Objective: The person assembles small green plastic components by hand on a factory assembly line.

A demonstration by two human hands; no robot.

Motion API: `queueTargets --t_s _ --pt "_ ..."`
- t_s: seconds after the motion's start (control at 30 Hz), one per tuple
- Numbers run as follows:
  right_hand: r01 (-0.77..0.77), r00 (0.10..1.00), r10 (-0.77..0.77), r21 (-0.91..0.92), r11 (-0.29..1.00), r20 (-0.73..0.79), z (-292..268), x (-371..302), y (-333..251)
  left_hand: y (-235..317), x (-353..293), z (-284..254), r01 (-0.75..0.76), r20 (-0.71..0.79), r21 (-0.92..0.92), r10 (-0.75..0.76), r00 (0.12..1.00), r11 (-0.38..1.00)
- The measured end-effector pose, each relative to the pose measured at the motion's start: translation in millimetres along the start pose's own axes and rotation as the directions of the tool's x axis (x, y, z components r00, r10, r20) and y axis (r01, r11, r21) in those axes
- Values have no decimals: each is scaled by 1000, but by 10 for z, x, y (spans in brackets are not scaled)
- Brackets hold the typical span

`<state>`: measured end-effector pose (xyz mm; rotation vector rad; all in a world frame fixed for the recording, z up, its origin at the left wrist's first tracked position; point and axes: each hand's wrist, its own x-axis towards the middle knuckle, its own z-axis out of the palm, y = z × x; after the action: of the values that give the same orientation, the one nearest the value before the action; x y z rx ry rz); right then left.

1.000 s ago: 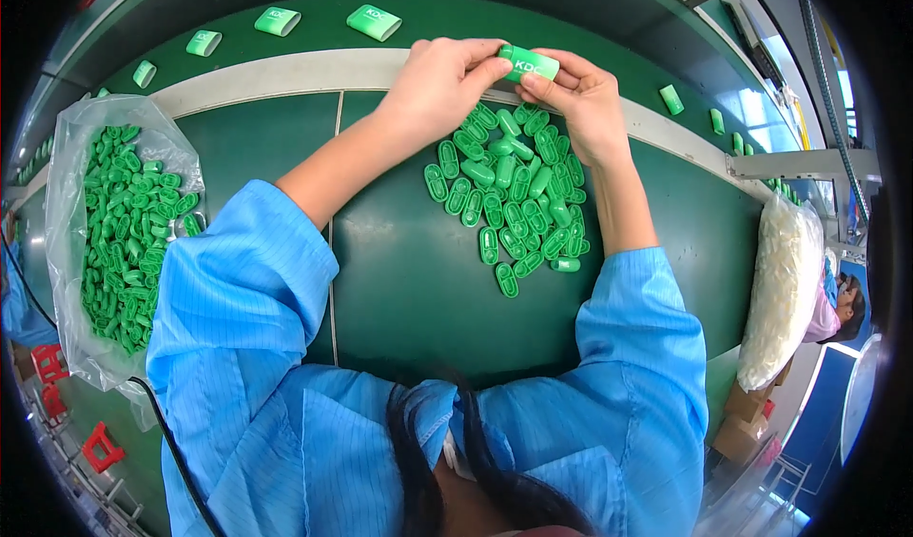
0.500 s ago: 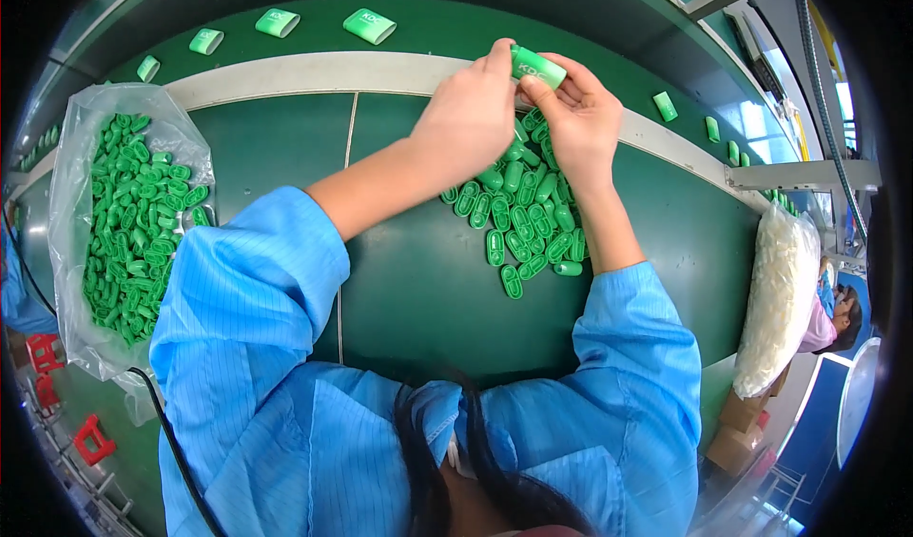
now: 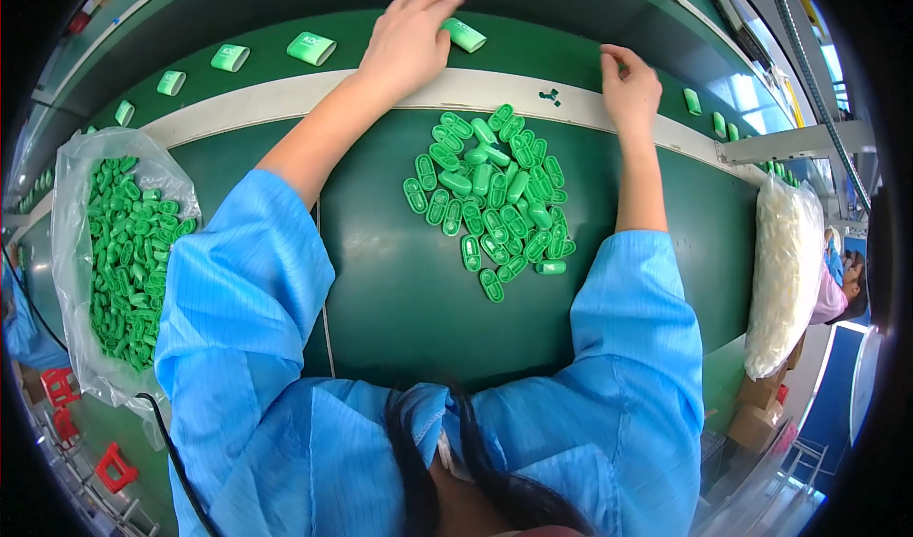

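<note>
My left hand (image 3: 407,47) is over the green belt (image 3: 533,38), its fingers stretched out. Just by its thumb side, a green-and-white printed sleeve (image 3: 465,35) lies on the belt, partly covered by the hand; whether they touch is unclear. Farther right, my right hand (image 3: 631,90) is at the belt's near edge, fingers curled and thumb close to the index finger. Anything inside it is hidden. Between my forearms, a loose pile of glossy green oval plastic caps (image 3: 496,180) lies on the dark green table (image 3: 418,318).
Similar sleeves (image 3: 311,48) lie spaced along the belt on both sides. A pale rail (image 3: 495,90) with small dark bits (image 3: 550,97) divides belt and table. A clear bag (image 3: 71,195) of green caps is at left, a stuffed pale bag (image 3: 785,271) at right.
My hands have parted: the left moved up and left, the right moved right. The sleeve both were holding now lies on the belt by my left hand. Other sleeves shifted left.
</note>
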<state>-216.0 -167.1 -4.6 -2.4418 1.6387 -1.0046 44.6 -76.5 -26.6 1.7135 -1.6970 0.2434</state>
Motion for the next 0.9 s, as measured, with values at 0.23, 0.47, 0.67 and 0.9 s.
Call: queueTargets --t_s 0.23,0.47,0.67,0.9 --pt "-8 996 43 -400 916 80 -4 24 490 524 -193 -299 -561 281 -418 689 668 714" --pt "41 999 -43 97 994 21 -215 -54 -149 635 -239 -602 -236 566 -122 263 781 964" --pt "-521 788 -169 788 330 592 -135 -411 -916 332 -264 -420 408 438 -618 -136 889 672" --pt "-594 768 -142 777 207 625 2 -515 -924 289 -303 -391 516 502 -714 -168 848 473"
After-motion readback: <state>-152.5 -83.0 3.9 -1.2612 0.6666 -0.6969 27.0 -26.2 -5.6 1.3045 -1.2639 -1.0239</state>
